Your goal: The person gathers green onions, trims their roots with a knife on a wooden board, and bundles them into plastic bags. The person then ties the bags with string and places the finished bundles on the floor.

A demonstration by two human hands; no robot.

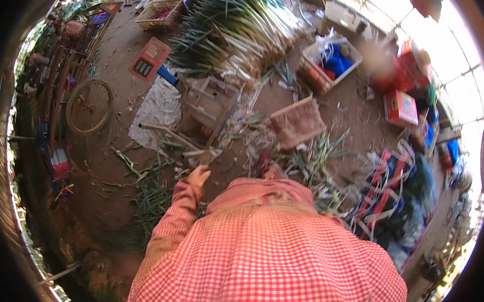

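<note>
My left hand, in a red checked sleeve, is low at the centre-left with its fingers curled. It is beside a metal frame and a thin brownish piece at its fingertips; blur hides whether it grips that piece. The frame is joined by a blue post to a red display box with a dark keypad, like a platform scale. My right hand is out of view, hidden by my body. Before me lies a large heap of leeks, roots towards the right. Cut green leek leaves are strewn below my left hand.
A brown padded block or low seat stands right of the frame. A crate of blue and red things, red boxes and a dark bundle with pale straps are at right. A wheeled cart stands left; a basket is at top.
</note>
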